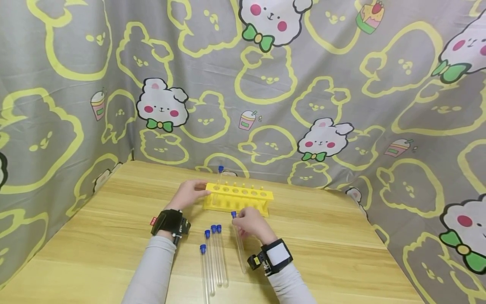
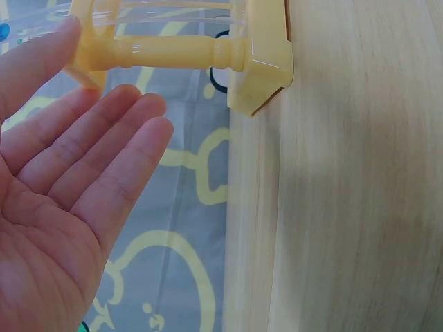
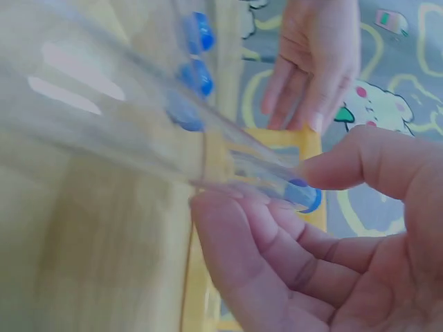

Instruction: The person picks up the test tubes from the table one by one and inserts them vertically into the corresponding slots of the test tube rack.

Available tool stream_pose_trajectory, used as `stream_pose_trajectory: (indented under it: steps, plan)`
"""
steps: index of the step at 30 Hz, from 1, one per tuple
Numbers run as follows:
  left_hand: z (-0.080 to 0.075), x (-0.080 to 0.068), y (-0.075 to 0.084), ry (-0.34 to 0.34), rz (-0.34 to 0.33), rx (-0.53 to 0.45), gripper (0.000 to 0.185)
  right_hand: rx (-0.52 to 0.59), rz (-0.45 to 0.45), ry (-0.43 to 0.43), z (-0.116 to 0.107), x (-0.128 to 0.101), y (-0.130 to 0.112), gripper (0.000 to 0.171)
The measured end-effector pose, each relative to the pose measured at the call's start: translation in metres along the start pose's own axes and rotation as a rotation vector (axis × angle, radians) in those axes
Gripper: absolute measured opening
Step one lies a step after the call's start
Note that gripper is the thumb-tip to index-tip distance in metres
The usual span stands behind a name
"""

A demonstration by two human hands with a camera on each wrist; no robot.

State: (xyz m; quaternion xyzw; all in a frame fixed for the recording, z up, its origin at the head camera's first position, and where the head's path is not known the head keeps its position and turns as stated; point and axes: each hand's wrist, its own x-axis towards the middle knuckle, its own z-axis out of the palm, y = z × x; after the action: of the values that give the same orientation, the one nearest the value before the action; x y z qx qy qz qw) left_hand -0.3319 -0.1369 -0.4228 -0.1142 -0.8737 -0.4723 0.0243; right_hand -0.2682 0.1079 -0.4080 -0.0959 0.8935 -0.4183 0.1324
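Left hand: your left hand [image 1: 191, 193] rests flat-fingered on the rack's left end, looks like it's just steadying it.
Rack: yellow rack [image 1: 238, 198] mid-table, one capped tube [image 1: 219, 182] standing in its left hole.
Spare tubes: four tubes [image 1: 214, 258] lying side by side in front of you, handy to grab.
Right hand: your right hand [image 1: 252, 222] is pinching a blue-capped tube [image 1: 238, 240] near the cap, right in front of the rack.
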Motion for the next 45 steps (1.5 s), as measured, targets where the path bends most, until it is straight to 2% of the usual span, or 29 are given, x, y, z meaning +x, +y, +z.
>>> stream_pose_trajectory:
  steps: [9,15,26,32,38,45]
  plan:
    - [0.0,0.0,-0.002,-0.008,-0.012,0.005,0.055,0.075,-0.005,0.041,-0.016,0.001,-0.002,0.011]
    - [0.0,0.0,-0.003,-0.007,-0.009,0.007,0.055,0.089,-0.012,0.118,-0.028,0.006,-0.009,0.01]
    - [0.0,0.0,-0.003,-0.006,-0.009,-0.002,0.054,0.049,-0.163,0.301,-0.055,0.017,-0.034,0.011]
    - [0.0,0.001,-0.005,-0.009,-0.006,0.002,0.054,0.051,-0.263,0.439,-0.063,0.024,-0.045,0.015]
    - [0.0,0.004,-0.005,-0.013,-0.007,0.0,0.055,-0.056,-0.354,0.626,-0.065,0.028,-0.057,0.016]
    - [-0.001,0.003,-0.004,-0.011,-0.004,-0.001,0.054,-0.029,-0.472,0.72,-0.059,0.034,-0.066,0.014]
